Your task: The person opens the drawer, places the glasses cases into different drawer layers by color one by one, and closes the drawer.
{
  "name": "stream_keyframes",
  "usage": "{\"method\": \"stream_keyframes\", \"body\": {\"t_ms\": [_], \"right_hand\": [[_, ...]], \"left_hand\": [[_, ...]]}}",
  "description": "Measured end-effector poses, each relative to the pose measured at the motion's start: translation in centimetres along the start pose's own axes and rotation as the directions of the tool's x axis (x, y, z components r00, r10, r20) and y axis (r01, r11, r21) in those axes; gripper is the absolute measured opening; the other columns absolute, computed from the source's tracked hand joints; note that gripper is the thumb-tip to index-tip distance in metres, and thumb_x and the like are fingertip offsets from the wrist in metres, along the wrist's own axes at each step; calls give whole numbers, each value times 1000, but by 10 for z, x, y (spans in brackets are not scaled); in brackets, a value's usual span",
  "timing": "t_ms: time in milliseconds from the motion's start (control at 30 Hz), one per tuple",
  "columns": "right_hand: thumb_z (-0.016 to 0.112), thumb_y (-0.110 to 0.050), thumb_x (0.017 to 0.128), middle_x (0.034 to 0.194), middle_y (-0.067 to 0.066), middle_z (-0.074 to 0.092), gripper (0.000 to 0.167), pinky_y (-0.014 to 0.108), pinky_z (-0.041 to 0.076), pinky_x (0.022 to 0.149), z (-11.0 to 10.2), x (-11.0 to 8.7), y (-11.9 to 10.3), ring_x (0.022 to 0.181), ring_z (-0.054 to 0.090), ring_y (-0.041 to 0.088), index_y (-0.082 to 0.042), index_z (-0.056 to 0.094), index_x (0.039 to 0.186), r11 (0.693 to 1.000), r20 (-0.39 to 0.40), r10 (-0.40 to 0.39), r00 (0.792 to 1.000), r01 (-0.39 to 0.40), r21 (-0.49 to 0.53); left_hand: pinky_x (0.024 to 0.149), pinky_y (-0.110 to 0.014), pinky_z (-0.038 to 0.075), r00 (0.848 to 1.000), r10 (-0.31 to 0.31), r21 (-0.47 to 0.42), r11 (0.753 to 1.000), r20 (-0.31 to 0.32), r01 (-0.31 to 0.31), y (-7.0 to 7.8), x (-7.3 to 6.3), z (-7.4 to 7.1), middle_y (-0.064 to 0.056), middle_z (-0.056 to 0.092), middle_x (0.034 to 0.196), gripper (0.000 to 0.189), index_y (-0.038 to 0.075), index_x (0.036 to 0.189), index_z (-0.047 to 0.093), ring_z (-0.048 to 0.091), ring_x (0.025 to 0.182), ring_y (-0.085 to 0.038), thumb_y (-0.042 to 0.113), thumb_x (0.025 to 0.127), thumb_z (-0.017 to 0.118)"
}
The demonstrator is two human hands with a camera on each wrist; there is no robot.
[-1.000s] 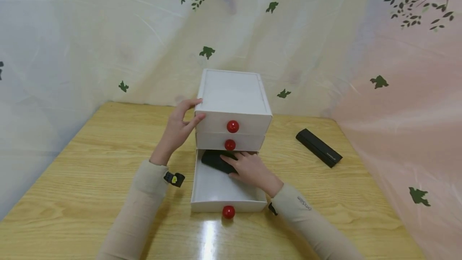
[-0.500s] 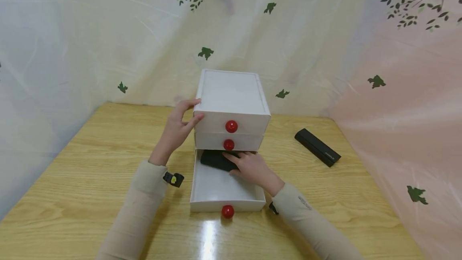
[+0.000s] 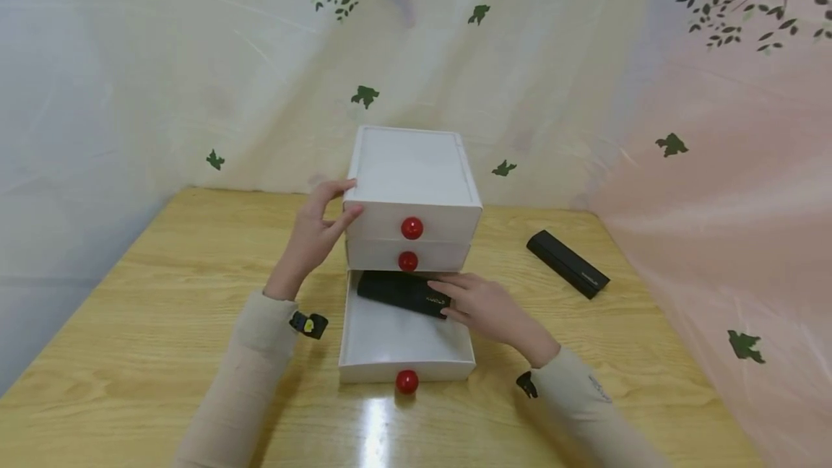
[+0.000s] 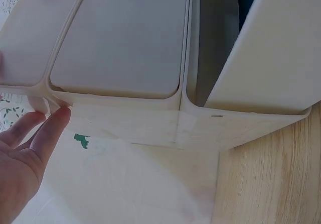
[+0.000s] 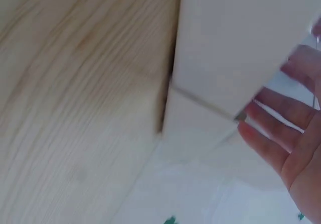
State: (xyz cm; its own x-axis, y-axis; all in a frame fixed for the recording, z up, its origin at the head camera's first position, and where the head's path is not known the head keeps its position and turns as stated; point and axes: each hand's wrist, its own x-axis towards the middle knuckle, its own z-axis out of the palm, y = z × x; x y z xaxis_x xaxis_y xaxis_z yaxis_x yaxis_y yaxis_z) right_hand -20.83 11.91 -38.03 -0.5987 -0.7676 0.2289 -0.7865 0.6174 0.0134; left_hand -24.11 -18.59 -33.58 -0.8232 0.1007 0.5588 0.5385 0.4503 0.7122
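A white three-drawer cabinet (image 3: 416, 165) stands on the table, its bottom drawer (image 3: 403, 349) pulled out. Inside that drawer a long black glasses case (image 3: 396, 289) lies tilted, partly under the drawers above. My left hand (image 3: 312, 233) holds the cabinet's upper left front corner, thumb on the front and fingers at the side; the left wrist view shows its fingers (image 4: 55, 126) touching the side wall. My right hand (image 3: 484, 305) is over the drawer's right wall, its fingertips at the case's right end. In the right wrist view its fingers (image 5: 281, 128) look loosely extended.
A second black glasses case (image 3: 568, 264) lies slantwise on the wooden table (image 3: 162, 352), right of the cabinet. Round red knobs (image 3: 406, 382) stick out from the drawer fronts. A leaf-patterned curtain (image 3: 279, 78) hangs behind the table.
My right hand has drawn back to the right, from over the middle of the case to its right end, uncovering small lettering. The left hand keeps its place on the cabinet.
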Motion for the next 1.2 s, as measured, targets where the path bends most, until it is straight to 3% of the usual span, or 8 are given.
{"method": "stream_keyframes", "body": {"t_ms": [133, 400, 500, 600, 800, 867, 1067, 1200], "right_hand": [[76, -23, 84, 122, 7, 68, 46, 34, 61, 75, -3, -14, 14, 108, 67, 23, -14, 63, 128, 1000, -78, -1, 997, -1, -26], [78, -20, 80, 112, 9, 72, 40, 38, 60, 75, -1, -41, 53, 99, 69, 25, -11, 68, 118, 998, -221, 33, 975, -42, -40], [80, -20, 78, 108, 10, 73, 42, 28, 54, 52, -2, -51, 67, 91, 70, 25, -11, 68, 117, 994, -264, 58, 963, -80, -75], [81, -22, 76, 106, 9, 73, 44, 19, 35, 38, -4, -61, 81, 83, 70, 23, -13, 69, 117, 984, -277, 97, 956, -135, -120], [79, -23, 78, 110, 14, 71, 47, 20, 31, 35, -8, -79, 106, 91, 69, 29, -13, 66, 122, 949, -201, 247, 948, -278, -145], [77, -23, 81, 115, 17, 69, 47, 24, 39, 38, -10, -85, 114, 95, 68, 34, -11, 64, 125, 937, -164, 307, 938, -328, -121], [68, -22, 91, 127, 27, 60, 47, 40, 52, 51, -17, -102, 137, 104, 61, 46, -7, 56, 134, 875, -12, 482, 876, -482, -35], [67, -23, 92, 130, 29, 57, 48, 45, 54, 58, -18, -111, 154, 106, 60, 48, -3, 55, 134, 849, 48, 529, 847, -528, -30]], "left_hand": [[78, -52, 59, 1000, -4, 1, 1000, -8, 4, -1, 0, -1, -13, 52, 137, 42, 6, 134, 52, 49, 128, -32, 17, 94, 63], [79, -52, 59, 1000, -6, -4, 1000, -2, 5, -1, 0, 0, -13, 52, 137, 42, 6, 133, 53, 49, 128, -32, 18, 94, 64], [79, -52, 59, 1000, -8, -1, 1000, -2, 8, -2, 0, 0, -13, 52, 137, 42, 6, 133, 53, 49, 129, -32, 17, 94, 63], [78, -52, 59, 1000, -6, -1, 1000, -1, 6, -2, 0, 0, -13, 52, 137, 42, 6, 133, 53, 49, 129, -31, 17, 95, 63], [76, -51, 60, 1000, 18, -2, 1000, -4, -18, -1, 0, 1, -15, 52, 135, 41, 5, 133, 53, 50, 128, -33, 15, 94, 63], [76, -50, 60, 1000, 23, -2, 1000, -6, -23, -1, 0, 1, -15, 52, 135, 41, 5, 133, 53, 50, 127, -33, 14, 94, 64], [76, -52, 59, 1000, 23, -4, 1000, -4, -23, -2, 0, 1, -15, 53, 135, 41, 5, 133, 53, 50, 128, -33, 15, 94, 63], [76, -51, 60, 1000, 27, 3, 1000, -9, -27, -2, 0, 1, -15, 53, 135, 41, 5, 132, 53, 51, 127, -33, 14, 94, 64]]}}
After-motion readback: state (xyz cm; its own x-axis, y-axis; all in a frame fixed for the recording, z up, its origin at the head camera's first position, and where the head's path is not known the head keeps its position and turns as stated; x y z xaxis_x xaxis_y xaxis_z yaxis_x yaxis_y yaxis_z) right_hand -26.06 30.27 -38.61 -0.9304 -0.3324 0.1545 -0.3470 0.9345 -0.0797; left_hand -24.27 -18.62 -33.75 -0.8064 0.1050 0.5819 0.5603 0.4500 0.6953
